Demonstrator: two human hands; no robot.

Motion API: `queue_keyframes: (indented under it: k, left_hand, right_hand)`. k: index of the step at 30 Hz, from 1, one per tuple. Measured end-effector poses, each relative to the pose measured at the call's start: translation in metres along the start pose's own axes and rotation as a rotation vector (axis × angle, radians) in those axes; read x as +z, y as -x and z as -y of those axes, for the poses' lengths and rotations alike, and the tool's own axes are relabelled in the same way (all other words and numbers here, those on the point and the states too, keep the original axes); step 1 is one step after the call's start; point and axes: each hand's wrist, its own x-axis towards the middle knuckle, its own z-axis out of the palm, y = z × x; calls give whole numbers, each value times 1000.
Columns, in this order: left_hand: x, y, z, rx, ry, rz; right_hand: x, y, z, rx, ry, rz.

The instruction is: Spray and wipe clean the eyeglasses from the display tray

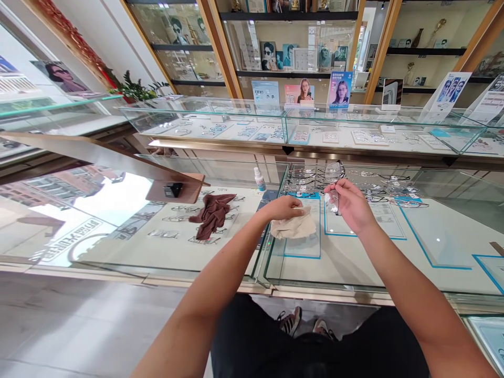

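Observation:
My right hand [349, 205] is closed round a pair of clear-lensed glasses [334, 173], held up over the glass counter [220, 262]. One lens rises above my fingers and a temple hangs down below them. My left hand [284, 208] pinches a beige cleaning cloth [294, 227], which droops just above the counter top, a short way left of the glasses. The two hands are close together but not touching.
A crumpled brown cloth [212, 212] lies on the counter at the left. A small white spray bottle [259, 179] stands behind it. Rows of glasses [378, 189] lie inside the case. A second glass display case [307, 128] runs across the far side, with posters and shelves behind.

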Motion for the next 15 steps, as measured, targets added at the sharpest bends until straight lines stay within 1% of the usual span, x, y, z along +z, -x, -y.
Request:
queue_keyframes:
  k: [3, 6, 8, 13, 15]
  left_hand:
    - [-2, 2, -1, 52, 83, 26]
    - [-7, 7, -5, 145, 254, 16]
    - [-9, 11, -8, 188, 371, -5]
    - [-9, 17, -14, 182, 648, -100]
    - [-6, 18, -17, 199, 710, -152]
  right_hand:
    - [1, 1, 0, 4, -6, 5]
    - [2, 1, 0, -1, -5, 11]
    - [2, 2, 0, -4, -9, 14]
    - [3, 2, -2, 30, -58, 16]
    - [3, 3, -3, 41, -69, 11]
